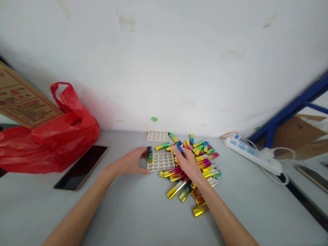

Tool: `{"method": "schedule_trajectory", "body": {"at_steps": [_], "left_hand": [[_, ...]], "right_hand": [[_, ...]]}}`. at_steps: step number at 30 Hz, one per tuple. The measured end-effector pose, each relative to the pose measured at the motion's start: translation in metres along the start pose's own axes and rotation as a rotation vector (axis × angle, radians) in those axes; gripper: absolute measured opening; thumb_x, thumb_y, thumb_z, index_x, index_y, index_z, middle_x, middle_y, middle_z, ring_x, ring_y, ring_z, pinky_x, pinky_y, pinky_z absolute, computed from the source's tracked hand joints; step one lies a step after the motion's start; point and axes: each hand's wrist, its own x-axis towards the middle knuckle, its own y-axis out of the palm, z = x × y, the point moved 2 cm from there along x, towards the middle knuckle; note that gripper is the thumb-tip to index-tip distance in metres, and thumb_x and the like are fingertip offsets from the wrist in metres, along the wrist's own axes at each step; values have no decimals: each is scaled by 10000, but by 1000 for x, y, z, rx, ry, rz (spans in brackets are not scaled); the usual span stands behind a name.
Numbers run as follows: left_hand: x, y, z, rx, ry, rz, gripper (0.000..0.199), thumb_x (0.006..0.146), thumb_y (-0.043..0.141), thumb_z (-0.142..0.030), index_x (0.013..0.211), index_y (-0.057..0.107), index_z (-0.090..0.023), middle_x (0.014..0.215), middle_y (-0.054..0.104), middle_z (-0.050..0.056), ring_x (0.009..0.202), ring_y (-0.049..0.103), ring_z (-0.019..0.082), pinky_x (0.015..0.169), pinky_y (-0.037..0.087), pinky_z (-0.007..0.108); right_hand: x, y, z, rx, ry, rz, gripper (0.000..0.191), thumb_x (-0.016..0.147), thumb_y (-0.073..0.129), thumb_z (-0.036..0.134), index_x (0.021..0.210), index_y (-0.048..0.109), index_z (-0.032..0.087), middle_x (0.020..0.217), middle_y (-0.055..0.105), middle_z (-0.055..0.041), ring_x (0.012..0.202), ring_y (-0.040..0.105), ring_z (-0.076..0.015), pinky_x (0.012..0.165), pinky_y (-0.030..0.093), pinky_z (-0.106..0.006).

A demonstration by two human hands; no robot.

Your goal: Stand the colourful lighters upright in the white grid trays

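Note:
A pale tray (164,162) with rows of round-edged pockets lies on the table, with a few dark-topped lighters (149,154) standing upright along its left side. My left hand (130,161) is beside that end, thumb and fingers spread apart, the thumb tip at the near left corner. Whether it presses on the tray I cannot tell. Over the right side of the tray, my right hand (188,162) is closed on a lighter (180,150) with a blue end showing. Shiny multicoloured lighters (176,189) lie in a loose heap under and around this hand.
Behind sits a second pale tray (157,136) against the wall. On the left are a dark phone (81,167), a red plastic bag (64,136) and a cardboard box (25,97). A white power strip (252,155) with cables lies right, near a blue metal frame (289,106).

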Motion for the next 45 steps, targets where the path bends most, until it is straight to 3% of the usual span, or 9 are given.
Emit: {"method": "schedule_trajectory", "body": {"at_steps": [6,10,14,18,25,30,35,39,45], "left_hand": [[-1,-2,-5,28,-16,19,671,599,909,-615,1048,641,-194,1099,721,93,988,692,302,945,585,436],[-1,-3,-7,19,-15,14,666,598,912,-594,1056,644,-192,1096,722,86,987,697,297,943,584,423],[0,-2,-5,5,-1,16,680,595,912,-603,1070,646,-196,1084,717,76,975,696,290,927,589,411],[1,0,-1,19,-7,11,705,582,914,-627,1075,652,-198,1089,720,77,978,700,294,932,593,416],[2,1,2,33,17,0,689,585,929,-620,1051,648,-197,1075,723,91,959,693,292,921,591,422],[2,0,-1,21,13,2,689,580,923,-622,1048,650,-196,1068,725,82,956,692,285,906,586,406],[1,0,-3,26,4,17,707,576,911,-642,1059,652,-196,1094,734,79,983,701,293,928,571,396],[0,0,-5,33,24,21,695,603,891,-663,1066,656,-201,1090,740,75,969,698,285,906,562,382],[0,-1,-7,57,46,19,655,626,877,-663,1041,642,-214,1061,728,59,961,686,274,877,550,362]], "right_hand": [[-6,5,5,-405,-130,-243,539,952,562,616,581,437,245,538,422,38,563,402,-143,573,293,-307],[-6,8,8,-500,-186,-270,424,933,514,506,598,472,252,537,496,19,553,457,-163,580,306,-311],[-6,8,10,-514,-222,-273,466,959,519,554,606,461,254,537,495,22,548,462,-162,575,321,-308],[-8,6,9,-547,-245,-257,527,992,528,579,586,437,257,520,480,27,545,465,-158,577,329,-305],[-10,8,6,-645,-247,-225,372,1047,500,463,741,546,257,639,625,-9,619,601,-217,641,405,-320],[-14,15,11,-599,-295,-24,270,1117,454,451,1008,594,247,845,699,-28,777,676,-230,741,486,-326],[-16,26,17,-668,-500,75,377,1102,526,501,836,571,237,939,676,-62,906,650,-222,836,495,-325],[-12,35,13,-696,-368,43,467,1108,505,551,748,487,254,692,633,2,655,599,-185,677,433,-301],[-4,51,0,-732,-335,132,344,1141,472,462,933,604,221,861,777,-71,807,740,-234,730,487,-309]]}}
